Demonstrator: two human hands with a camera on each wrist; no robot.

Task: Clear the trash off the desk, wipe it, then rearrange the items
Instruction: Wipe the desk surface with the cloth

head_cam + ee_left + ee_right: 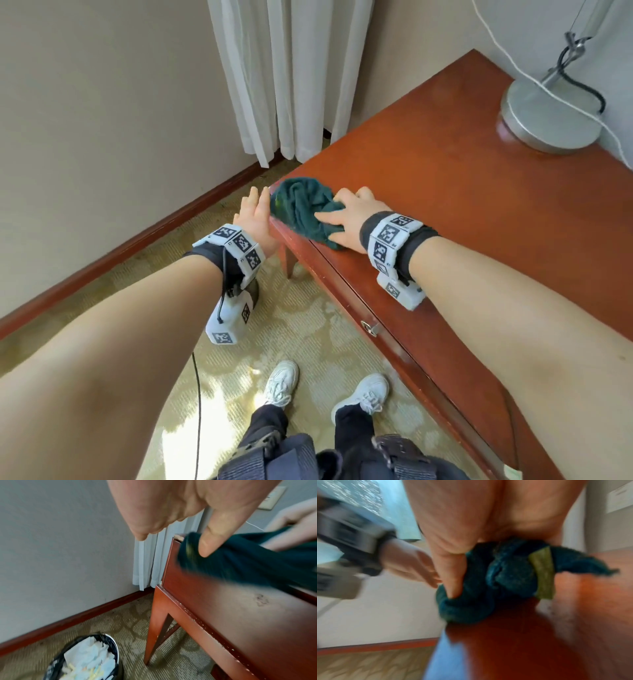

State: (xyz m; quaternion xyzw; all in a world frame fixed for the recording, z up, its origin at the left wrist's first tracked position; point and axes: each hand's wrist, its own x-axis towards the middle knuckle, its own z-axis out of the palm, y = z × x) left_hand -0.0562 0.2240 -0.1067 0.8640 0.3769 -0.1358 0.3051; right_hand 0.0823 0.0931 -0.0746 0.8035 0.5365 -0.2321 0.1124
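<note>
A crumpled dark teal cloth (301, 205) lies on the near left corner of the red-brown wooden desk (462, 205). My right hand (342, 212) lies on top of it and grips it, with the thumb dug into the folds. In the right wrist view the cloth (496, 581) is bunched under the palm and shows a yellow-green band. My left hand (255, 205) is held flat and open just off the desk's left edge, palm facing the cloth. In the left wrist view its thumb tip overlaps the cloth (240, 563), so whether the two touch I cannot tell.
A black-lined trash bin (85, 660) full of paper scraps stands on the carpet left of the desk leg (159, 635). A round metal lamp base (551, 116) with a white cable (513, 65) sits at the far right of the desk. White curtains (291, 85) hang behind.
</note>
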